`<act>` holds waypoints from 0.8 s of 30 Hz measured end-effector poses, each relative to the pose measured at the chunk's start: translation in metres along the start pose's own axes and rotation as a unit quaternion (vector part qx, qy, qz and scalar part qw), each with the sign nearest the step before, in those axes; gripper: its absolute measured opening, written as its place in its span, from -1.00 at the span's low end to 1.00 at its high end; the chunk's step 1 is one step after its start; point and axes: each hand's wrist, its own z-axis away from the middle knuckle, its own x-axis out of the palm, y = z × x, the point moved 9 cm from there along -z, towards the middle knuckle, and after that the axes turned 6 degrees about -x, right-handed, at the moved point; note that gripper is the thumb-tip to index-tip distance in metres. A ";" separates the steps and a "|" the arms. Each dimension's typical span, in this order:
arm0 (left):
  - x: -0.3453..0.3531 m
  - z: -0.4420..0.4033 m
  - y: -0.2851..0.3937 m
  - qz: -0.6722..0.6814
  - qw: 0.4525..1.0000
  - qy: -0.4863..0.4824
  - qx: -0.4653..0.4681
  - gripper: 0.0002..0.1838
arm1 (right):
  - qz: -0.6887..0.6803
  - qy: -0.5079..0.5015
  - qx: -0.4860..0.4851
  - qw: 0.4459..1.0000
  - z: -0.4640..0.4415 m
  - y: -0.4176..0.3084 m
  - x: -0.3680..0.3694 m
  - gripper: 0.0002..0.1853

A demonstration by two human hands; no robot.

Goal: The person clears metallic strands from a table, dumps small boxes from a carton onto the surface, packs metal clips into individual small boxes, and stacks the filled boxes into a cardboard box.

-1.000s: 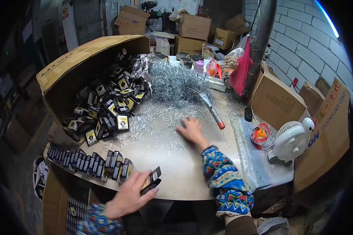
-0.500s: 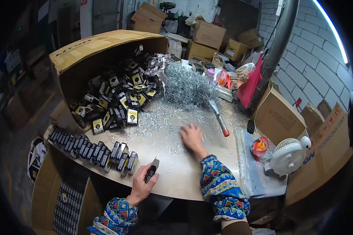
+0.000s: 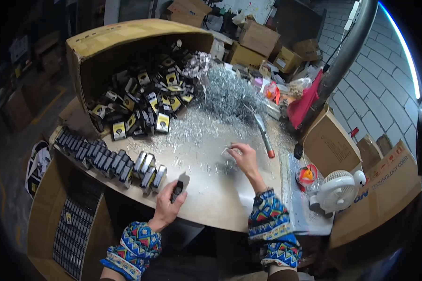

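Observation:
Near the table's front edge my left hand [image 3: 164, 207] is closed around a small black box [image 3: 177, 188], whose pale end flap stands raised. My right hand [image 3: 246, 163] is lifted over the tabletop [image 3: 215, 199], thumb and fingers pinched on thin silvery metal pins [image 3: 225, 149]. Beneath and beyond it, loose pins [image 3: 192, 129] lie scattered, rising to a tangled heap [image 3: 232, 96]. A metal tool with a red end [image 3: 263, 133] rests right of the heap. Left of my left hand, small black boxes [image 3: 112, 161] stand in rows along the edge.
A large carton [image 3: 140, 29] lies on its side, spilling black-and-yellow boxes [image 3: 162, 123]. A white fan [image 3: 336, 193] and a red cup [image 3: 307, 175] stand at right, beside tall cartons [image 3: 380, 187]. Below left, an open carton [image 3: 40, 229] holds packed boxes.
My right hand has risen from the scattered pins and now pinches some. My left hand still holds the box, slightly turned. The view has shifted a little.

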 end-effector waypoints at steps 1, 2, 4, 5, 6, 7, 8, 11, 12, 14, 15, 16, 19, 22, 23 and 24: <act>0.000 0.001 -0.002 0.033 0.999 -0.003 -0.026 -0.55 | 0.027 -0.007 -0.002 1.000 0.003 -0.006 -0.004 -0.79; -0.002 -0.001 -0.002 0.067 0.997 -0.003 -0.047 -0.57 | 0.053 -0.016 -0.011 0.998 0.001 -0.013 -0.007 -0.79; -0.004 -0.002 -0.002 0.137 0.987 0.008 -0.086 -0.60 | 0.104 -0.037 -0.036 0.993 -0.003 -0.027 -0.008 -0.79; -0.005 0.001 0.000 0.137 0.986 0.007 -0.089 -0.60 | 0.131 -0.065 -0.034 0.989 0.006 -0.022 -0.003 -0.79; -0.005 0.004 0.000 0.195 0.974 0.001 -0.117 -0.61 | 0.158 -0.093 -0.034 0.982 0.016 -0.017 0.001 -0.79; -0.004 0.007 0.001 0.252 0.957 -0.004 -0.143 -0.63 | 0.160 -0.095 -0.034 0.982 0.029 -0.016 0.003 -0.79; -0.004 0.012 0.001 0.308 0.936 -0.009 -0.170 -0.64 | 0.222 -0.137 -0.064 0.963 0.048 -0.018 0.015 -0.78; -0.011 0.035 0.008 0.352 0.910 -0.019 -0.217 -0.67 | 0.268 -0.170 -0.112 0.942 0.084 -0.031 0.036 -0.77; -0.014 0.046 0.011 0.344 0.909 -0.027 -0.233 -0.68 | 0.255 -0.159 -0.133 0.944 0.093 -0.040 0.038 -0.77; -0.016 0.067 0.008 0.326 0.906 -0.043 -0.268 -0.70 | 0.229 -0.135 -0.170 0.949 0.111 -0.059 0.036 -0.76; -0.020 0.072 0.005 0.323 0.906 -0.043 -0.271 -0.70 | 0.228 -0.134 -0.167 0.950 0.114 -0.063 0.036 -0.76; -0.023 0.079 -0.001 0.323 0.903 -0.038 -0.282 -0.69 | 0.184 -0.149 -0.133 0.963 0.115 -0.062 0.036 -0.75; -0.034 0.103 -0.021 0.319 0.893 -0.024 -0.318 -0.68 | 0.049 -0.186 -0.022 0.981 0.125 -0.053 0.041 -0.73; -0.038 0.118 -0.038 0.394 0.851 0.002 -0.346 -0.68 | 0.145 -0.170 -0.073 0.972 0.115 -0.052 0.054 -0.70; -0.038 0.124 -0.044 0.430 0.828 0.013 -0.360 -0.68 | 0.194 -0.159 -0.097 0.963 0.112 -0.053 0.058 -0.69; -0.040 0.130 -0.049 0.465 0.803 0.024 -0.373 -0.68 | 0.242 -0.149 -0.121 0.951 0.112 -0.054 0.059 -0.67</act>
